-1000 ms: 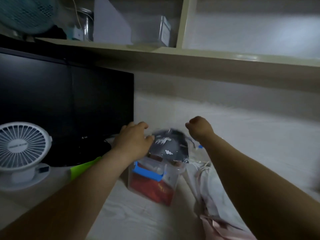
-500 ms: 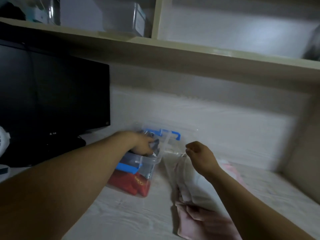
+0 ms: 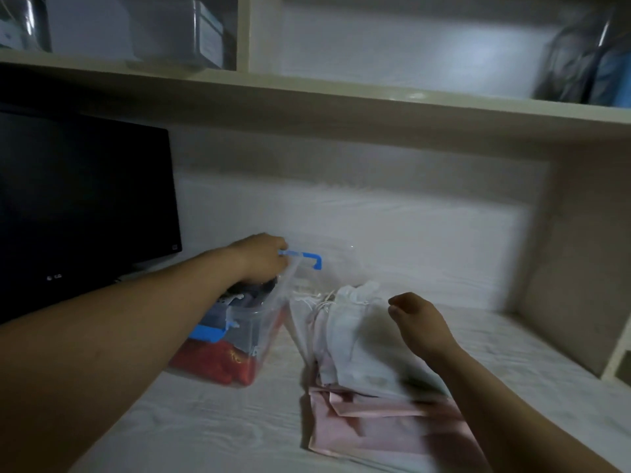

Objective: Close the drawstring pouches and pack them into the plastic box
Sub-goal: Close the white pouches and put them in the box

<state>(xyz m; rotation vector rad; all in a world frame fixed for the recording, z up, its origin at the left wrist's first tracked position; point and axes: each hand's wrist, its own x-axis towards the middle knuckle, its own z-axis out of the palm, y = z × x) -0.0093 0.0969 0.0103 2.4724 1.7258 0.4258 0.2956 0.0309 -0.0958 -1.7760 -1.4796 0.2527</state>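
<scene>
Head view, left on the bench (image 3: 205, 431): finds the dark pouch (image 3: 249, 295) no longer aloft between both hands but down in the plastic box (image 3: 246, 324), under the left hand (image 3: 259, 261); cannot tell whether its fingers grasp or press. Leaves the right hand (image 3: 420, 322) released, loosely curled, empty, above the pale pouches (image 3: 348, 322) just right of the box. Likely means one more packed.

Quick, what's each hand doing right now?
Left hand: on the dark pouch in the plastic box; grip cannot be told.
Right hand: open, loosely curled, holding nothing.
</scene>
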